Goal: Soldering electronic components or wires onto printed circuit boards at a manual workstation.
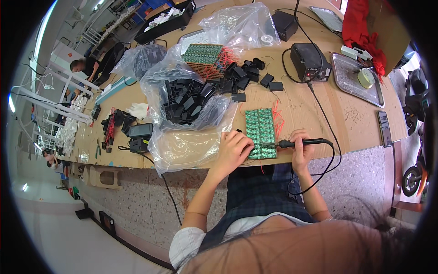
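Note:
A panel of green circuit boards (260,122) lies flat at the table's near edge, with thin red wires (278,119) along its right side. My right hand (299,150) grips the black handle of a soldering iron (286,143). Its tip points left and lies over the lower part of the panel. My left hand (233,150) rests at the panel's lower left edge, fingers bent and drawn together close to the iron's tip. Whatever those fingertips hold is too small to make out. The iron's cord loops down to the right of my right hand.
Beyond the panel are a clear plastic bag of black plastic cases (186,101) and a stack of wired boards (200,57). A black soldering station (310,63), a metal tray (341,68) with a tape roll (366,78) and a phone (384,128) are to the right. Pliers (98,148) lie left.

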The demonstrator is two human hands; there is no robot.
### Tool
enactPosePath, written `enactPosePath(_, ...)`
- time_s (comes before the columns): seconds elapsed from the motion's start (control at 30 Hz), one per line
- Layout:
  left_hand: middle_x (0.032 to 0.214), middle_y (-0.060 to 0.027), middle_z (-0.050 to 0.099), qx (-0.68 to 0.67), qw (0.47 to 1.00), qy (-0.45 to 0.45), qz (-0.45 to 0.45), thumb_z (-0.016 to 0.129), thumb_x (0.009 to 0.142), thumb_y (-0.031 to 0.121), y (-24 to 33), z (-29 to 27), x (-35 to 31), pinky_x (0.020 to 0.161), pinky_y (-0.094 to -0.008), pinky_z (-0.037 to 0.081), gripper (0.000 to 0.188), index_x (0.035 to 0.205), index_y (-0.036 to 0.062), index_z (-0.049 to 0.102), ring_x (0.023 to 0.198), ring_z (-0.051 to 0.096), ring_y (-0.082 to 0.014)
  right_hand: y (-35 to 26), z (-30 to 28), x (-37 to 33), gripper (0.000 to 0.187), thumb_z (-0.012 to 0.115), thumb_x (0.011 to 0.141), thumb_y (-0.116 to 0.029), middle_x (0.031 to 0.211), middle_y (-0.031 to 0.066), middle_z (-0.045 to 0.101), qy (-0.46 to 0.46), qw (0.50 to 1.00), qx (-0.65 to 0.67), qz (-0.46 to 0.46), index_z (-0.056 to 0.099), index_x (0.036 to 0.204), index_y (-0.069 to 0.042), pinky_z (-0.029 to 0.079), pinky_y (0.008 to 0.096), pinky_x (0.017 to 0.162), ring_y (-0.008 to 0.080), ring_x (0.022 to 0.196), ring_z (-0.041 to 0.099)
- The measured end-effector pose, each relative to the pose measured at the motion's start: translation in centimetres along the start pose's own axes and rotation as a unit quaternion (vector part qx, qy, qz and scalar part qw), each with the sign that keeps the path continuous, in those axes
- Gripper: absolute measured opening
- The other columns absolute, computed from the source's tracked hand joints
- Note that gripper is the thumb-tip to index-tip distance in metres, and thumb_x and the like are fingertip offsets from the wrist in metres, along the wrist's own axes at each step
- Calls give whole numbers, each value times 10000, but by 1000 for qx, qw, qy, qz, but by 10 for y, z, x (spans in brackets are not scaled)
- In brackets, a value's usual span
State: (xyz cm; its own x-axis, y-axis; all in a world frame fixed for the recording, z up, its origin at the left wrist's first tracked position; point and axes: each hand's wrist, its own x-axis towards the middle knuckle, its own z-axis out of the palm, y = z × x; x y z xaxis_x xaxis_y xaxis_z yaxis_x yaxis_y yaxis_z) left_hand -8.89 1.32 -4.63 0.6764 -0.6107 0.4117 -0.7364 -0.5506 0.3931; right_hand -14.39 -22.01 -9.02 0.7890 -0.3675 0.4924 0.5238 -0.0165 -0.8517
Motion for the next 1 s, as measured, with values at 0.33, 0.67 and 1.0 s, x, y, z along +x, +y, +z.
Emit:
enactPosePath(0.33, 878, 1, 610, -4, 1000, 9, -7, 730, 830, 123, 0, 4, -3, 826, -375, 333, 104, 885, 120, 642, 921, 545, -207, -5, -1, -2, 135, 484, 964, -44, 872, 125, 585, -8, 1000, -18, 21, 562, 865, 3, 459, 303, 721, 176, 776, 555)
enactPosePath(0.67, 858, -4, 605, -10, 1000, 24, -16, 737, 829, 125, 0, 4, -2, 815, -369, 338, 107, 876, 117, 640, 901, 546, -214, -4, 0, -1, 135, 483, 963, -44, 877, 126, 586, -10, 1000, -16, 16, 565, 869, 8, 460, 303, 717, 175, 773, 555)
enactPosePath(1.0, 858, 0, 605, 3, 1000, 20, -8, 732, 833, 127, -1, 6, -4, 810, -369, 328, 102, 885, 120, 645, 893, 543, -207, -3, -1, -2, 142, 491, 961, -56, 873, 126, 590, -12, 999, -25, 28, 571, 861, 4, 462, 308, 719, 178, 775, 557)
